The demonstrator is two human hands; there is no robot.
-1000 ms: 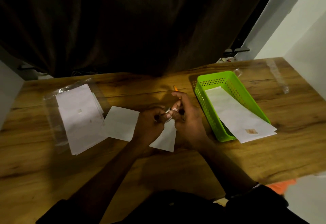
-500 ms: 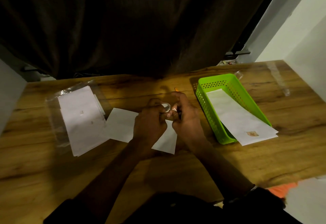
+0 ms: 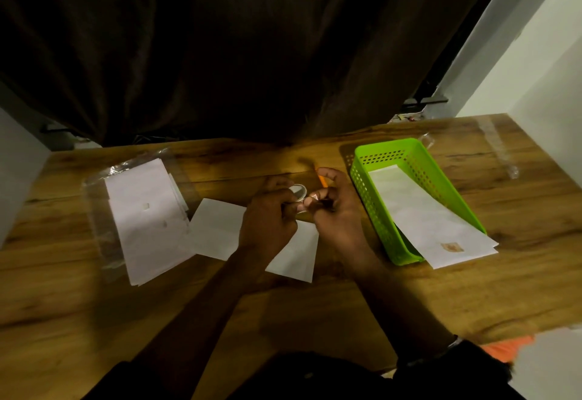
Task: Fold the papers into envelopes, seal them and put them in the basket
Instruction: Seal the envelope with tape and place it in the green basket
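Note:
A folded white paper [image 3: 217,229] lies on the wooden table [image 3: 315,305], partly under my hands. Just above it my left hand [image 3: 267,220] grips a small roll of clear tape [image 3: 299,191]. My right hand [image 3: 340,210] pinches the tape's loose end right beside the roll. An orange pencil-like thing [image 3: 322,180] shows behind my right hand; whether the fingers hold it I cannot tell. The green basket [image 3: 371,198] stands to the right with a sealed white envelope [image 3: 425,220] lying in it, its near end sticking out over the rim.
A stack of white papers [image 3: 148,220] lies at the left on a clear plastic sleeve [image 3: 97,232]. A dark curtain [image 3: 252,53] hangs behind the table. White walls close in on the left and right. A strip of clear film [image 3: 497,147] lies at the far right.
Both hands have risen slightly away from me, and the tape roll has come into view above my left hand's fingers. The papers and basket have not moved.

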